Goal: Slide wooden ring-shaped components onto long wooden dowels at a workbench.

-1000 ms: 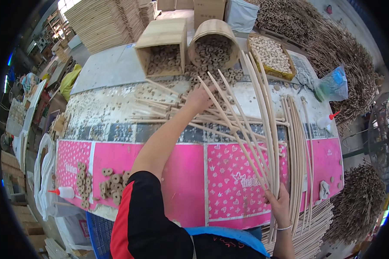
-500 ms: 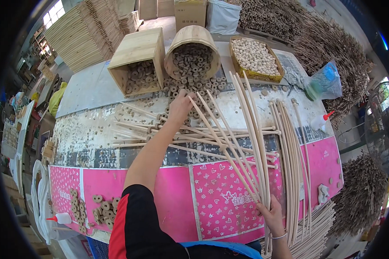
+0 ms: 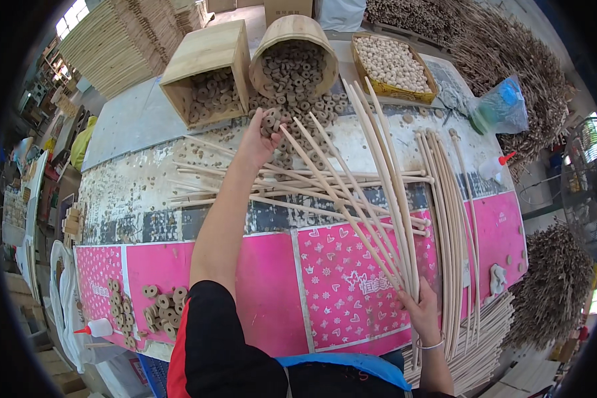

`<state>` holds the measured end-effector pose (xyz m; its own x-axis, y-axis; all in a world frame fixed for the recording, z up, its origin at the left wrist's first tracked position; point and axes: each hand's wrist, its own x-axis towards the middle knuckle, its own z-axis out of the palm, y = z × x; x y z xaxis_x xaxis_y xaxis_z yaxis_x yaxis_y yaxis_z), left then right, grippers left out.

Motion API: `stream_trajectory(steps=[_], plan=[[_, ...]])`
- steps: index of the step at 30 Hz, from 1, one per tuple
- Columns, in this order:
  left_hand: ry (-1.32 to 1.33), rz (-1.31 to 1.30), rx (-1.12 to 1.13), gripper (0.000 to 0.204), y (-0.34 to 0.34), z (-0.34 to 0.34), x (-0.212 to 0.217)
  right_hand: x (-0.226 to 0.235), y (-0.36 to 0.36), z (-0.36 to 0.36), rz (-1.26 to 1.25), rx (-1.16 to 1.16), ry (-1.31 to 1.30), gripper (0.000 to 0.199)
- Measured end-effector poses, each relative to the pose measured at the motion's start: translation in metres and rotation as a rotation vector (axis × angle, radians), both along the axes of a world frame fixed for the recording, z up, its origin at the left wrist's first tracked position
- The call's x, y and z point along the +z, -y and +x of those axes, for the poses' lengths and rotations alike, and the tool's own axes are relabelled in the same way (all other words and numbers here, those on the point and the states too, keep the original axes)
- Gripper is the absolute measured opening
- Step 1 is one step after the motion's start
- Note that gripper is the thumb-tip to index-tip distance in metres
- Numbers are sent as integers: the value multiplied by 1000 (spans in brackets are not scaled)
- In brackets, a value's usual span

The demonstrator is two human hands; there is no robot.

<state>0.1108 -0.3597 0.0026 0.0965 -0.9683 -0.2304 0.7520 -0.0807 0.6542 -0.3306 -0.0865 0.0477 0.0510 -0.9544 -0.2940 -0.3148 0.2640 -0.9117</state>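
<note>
In my left hand (image 3: 253, 147), stretched toward the far side of the table, are several small brown wooden rings (image 3: 271, 120), resting in the curled fingers. More loose rings (image 3: 293, 69) spill from a tipped wooden bucket just beyond it. My right hand (image 3: 422, 312), at the near right, grips a fanned bundle of long thin wooden sticks (image 3: 393, 186). Their far ends spread toward the bucket. One stick in the bundle carries a ring partway along. Other sticks (image 3: 312, 209) lie crosswise on the table beneath, several with knobbed ends.
A square wooden box (image 3: 204, 53) of rings lies beside the bucket (image 3: 297, 28). Wooden balls fill a yellow tray (image 3: 433, 98). A row of sticks (image 3: 450, 245) lies to the right. Glue bottles (image 3: 99, 328) and a ring pile (image 3: 166, 310) are near the edges.
My left hand has lifted from the ring heap, turned, and shifted slightly left, now showing several rings in it. My right hand keeps hold of the sticks. The view has shifted a little.
</note>
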Motion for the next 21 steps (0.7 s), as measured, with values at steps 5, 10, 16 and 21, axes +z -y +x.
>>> stream_trajectory(steps=[5,10,16,21], plan=[[91,152,30,22,-22,9,11,1,-9,2,-17,40,-26,18],[110,39,64,33,-42,15,11,3,-24,5,-25,37,-34,21],[32,79,58,32,-62,27,2,7,-33,13,-39,101,-58,22],[133,104,30,32,-71,24,11,6,-38,14,-36,108,-54,24]])
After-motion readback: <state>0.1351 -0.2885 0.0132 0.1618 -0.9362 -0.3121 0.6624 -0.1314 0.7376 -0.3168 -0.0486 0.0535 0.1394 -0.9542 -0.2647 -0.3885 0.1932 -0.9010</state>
